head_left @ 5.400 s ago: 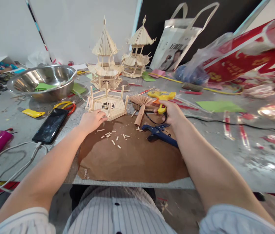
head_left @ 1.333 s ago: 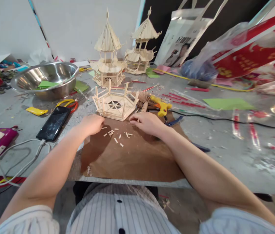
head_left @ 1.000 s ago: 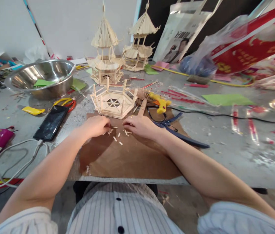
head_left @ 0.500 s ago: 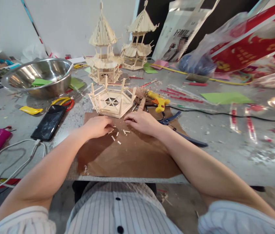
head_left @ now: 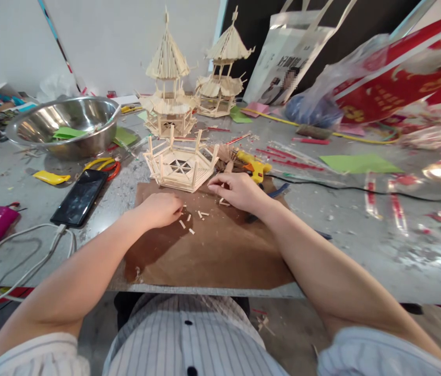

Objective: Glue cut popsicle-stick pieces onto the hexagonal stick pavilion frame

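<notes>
My left hand (head_left: 164, 209) rests low on the brown sheet (head_left: 212, 250) with its fingers curled together. Beside its fingertips lie several short cut pieces of wooden stick (head_left: 183, 224). Farther right, my right hand (head_left: 239, 192) has thumb and fingers drawn together in a pinch; whatever they hold, if anything, is too small to make out. A few short stick pieces (head_left: 224, 202) lie just beneath it. Beyond both hands sits a six-sided frame of pale wooden sticks (head_left: 179, 166), with short posts at its corners. My right hand is close to its near right corner, apparently not touching it.
Two stick pagodas (head_left: 167, 73) stand behind. At left are a steel bowl (head_left: 20, 140), a phone (head_left: 80, 198) with a cable, and orange-yellow pliers (head_left: 114, 169). A yellow glue gun (head_left: 257, 169) lies at right, its black cord (head_left: 345, 184) crossing the table near blue-handled pliers (head_left: 278, 190).
My right hand has moved slightly right, its fingers now pinched, covering more of the blue-handled pliers. Stick pieces now show beneath it. My left hand stays near the same spot.
</notes>
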### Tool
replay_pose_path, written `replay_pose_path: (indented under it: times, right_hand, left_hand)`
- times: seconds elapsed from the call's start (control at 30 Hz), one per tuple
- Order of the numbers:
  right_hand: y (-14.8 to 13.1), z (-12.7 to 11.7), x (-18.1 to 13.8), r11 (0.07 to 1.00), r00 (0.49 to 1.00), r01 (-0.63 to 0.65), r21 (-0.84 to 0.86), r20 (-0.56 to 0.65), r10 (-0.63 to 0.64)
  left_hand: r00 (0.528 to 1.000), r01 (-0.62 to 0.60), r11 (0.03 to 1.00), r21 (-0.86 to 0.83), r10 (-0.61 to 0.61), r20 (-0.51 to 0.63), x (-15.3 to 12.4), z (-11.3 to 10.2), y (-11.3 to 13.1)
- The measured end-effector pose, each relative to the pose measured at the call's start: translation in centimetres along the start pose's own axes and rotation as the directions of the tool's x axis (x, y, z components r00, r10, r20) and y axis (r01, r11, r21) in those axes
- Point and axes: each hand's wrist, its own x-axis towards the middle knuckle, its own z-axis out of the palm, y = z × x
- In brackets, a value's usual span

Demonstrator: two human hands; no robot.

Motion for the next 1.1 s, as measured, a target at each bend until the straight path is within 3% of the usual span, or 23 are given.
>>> replay_pose_path:
  times: [0.23, 0.33, 0.4, 0.47, 0.57, 0.67, 0.77, 0.93, 1.1]
  right_hand:
    - [0.7, 0.1, 0.2, 0.994, 0.994, -0.071, 0.088, -0.072, 0.078]
    - [0.5, 0.5, 0.2, 0.994, 0.997, -0.054, 0.094, -0.050, 0.059]
    - [0.2, 0.8, 0.2, 0.991, 0.998, -0.050, 0.125, -0.032, 0.054]
    - [-0.2, 1.2, 0.2, 0.979, 0.997, -0.063, 0.193, -0.023, 0.069]
    - [-1.0, 2.1, 0.0, 0.919, 0.994, -0.109, 0.380, 0.036, 0.103]
    - [-1.9, 3.1, -0.2, 0.802, 0.982, -0.181, 0.570, 0.153, 0.113]
    - [-2.7, 3.6, -0.3, 0.707, 0.974, -0.220, 0.672, 0.189, 0.123]
    - [-2.9, 3.7, -0.3, 0.671, 0.980, -0.197, 0.715, 0.156, 0.121]
    - [-2.5, 3.5, -0.4, 0.747, 0.987, -0.160, 0.646, 0.103, 0.123]
  left_hand:
    - [0.997, 0.063, 0.995, 0.074, -0.066, 0.050, -0.2, 0.1, 0.2]
    - [0.995, 0.101, 0.995, -0.008, -0.101, 0.008, -0.2, -0.1, -0.1]
    - [0.990, 0.100, 0.981, -0.167, -0.114, -0.079, -0.3, -0.4, -0.4]
    - [0.971, 0.069, 0.912, -0.405, -0.155, -0.184, -0.3, -0.6, -0.6]
    - [0.934, 0.010, 0.691, -0.723, -0.265, -0.240, -0.2, -0.6, -0.6]
    - [0.905, -0.032, 0.518, -0.855, -0.348, -0.244, 0.1, -0.1, -0.4]
    - [0.883, -0.066, 0.447, -0.892, -0.390, -0.261, 0.4, 0.4, -0.2]
    - [0.881, -0.054, 0.486, -0.872, -0.387, -0.270, 0.4, 0.3, 0.1]
    - [0.890, -0.003, 0.653, -0.757, -0.344, -0.300, 0.1, -0.5, 0.2]
